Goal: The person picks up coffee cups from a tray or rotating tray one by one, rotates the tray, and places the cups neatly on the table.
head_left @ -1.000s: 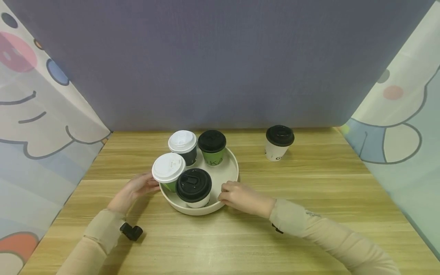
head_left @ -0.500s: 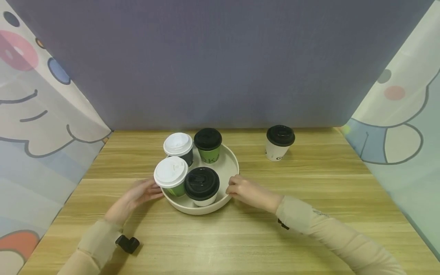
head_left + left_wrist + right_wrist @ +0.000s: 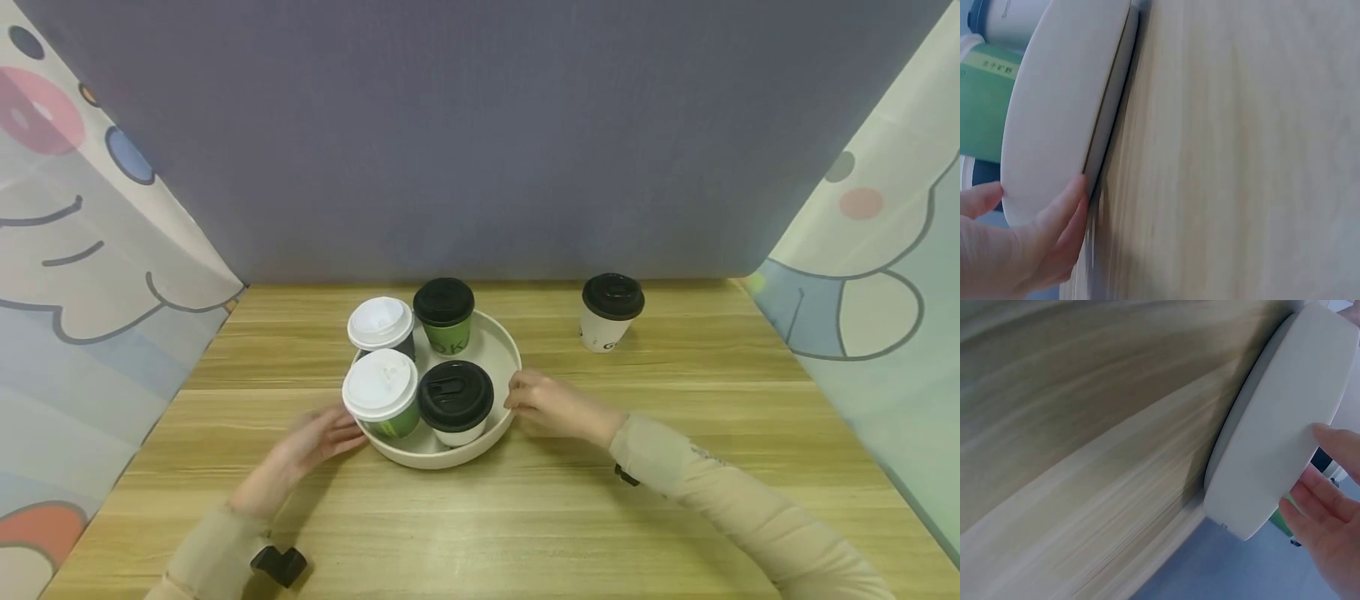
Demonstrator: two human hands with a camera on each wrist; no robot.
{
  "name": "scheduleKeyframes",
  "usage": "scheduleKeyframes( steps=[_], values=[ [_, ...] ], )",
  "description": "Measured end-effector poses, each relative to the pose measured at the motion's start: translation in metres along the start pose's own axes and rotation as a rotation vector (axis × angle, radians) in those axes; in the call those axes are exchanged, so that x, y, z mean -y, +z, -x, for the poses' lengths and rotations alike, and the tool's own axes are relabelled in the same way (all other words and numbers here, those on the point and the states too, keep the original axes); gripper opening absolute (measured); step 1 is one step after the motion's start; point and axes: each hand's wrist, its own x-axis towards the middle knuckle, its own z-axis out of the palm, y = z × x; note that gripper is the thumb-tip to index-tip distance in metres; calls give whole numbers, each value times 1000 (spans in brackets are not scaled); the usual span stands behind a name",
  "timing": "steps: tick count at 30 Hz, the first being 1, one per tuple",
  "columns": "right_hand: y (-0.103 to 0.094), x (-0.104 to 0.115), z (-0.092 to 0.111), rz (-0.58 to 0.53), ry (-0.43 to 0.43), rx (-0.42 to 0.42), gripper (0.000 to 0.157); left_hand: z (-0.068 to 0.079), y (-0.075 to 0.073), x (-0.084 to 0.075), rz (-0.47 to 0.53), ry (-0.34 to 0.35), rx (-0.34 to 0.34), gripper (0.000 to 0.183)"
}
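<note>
A round white tray (image 3: 487,433) sits on the wooden table and bears several lidded paper cups. Two have white lids: a dark cup (image 3: 381,325) at the back left and a green cup (image 3: 382,392) in front of it. The black-lidded ones are a green cup (image 3: 446,315) at the back and a white cup (image 3: 456,400) at the front. My left hand (image 3: 318,442) holds the tray's left side, its thumb at the rim and fingers (image 3: 1063,209) low on the wall. At the right rim, my right hand (image 3: 555,406) pinches the wall, thumb (image 3: 1338,445) outside.
Another white cup (image 3: 609,312) with a black lid stands on the table, back right of the tray. A grey panel (image 3: 487,142) rises behind the table (image 3: 480,533), and printed cartoon sheets hang at both sides.
The tray has turned counterclockwise with its cups: the front cup moved right, the back green one left, the white-lidded pair nearer. My right hand moved right and slightly back along the rim.
</note>
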Motion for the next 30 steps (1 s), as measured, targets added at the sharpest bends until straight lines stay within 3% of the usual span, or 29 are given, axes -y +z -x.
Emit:
scheduleKeyframes(
  steps=[16, 25, 30],
  values=[
    [-7, -11, -1, -48, 33, 26, 11, 11, 24, 9, 15, 15, -183, 49],
    [-7, -13, -2, -26, 40, 35, 13, 12, 27, 9, 14, 11, -214, 50],
    [-11, -12, -7, 21, 48, -32, 16, 12, 27, 10, 33, 10, -219, 50]
  ],
)
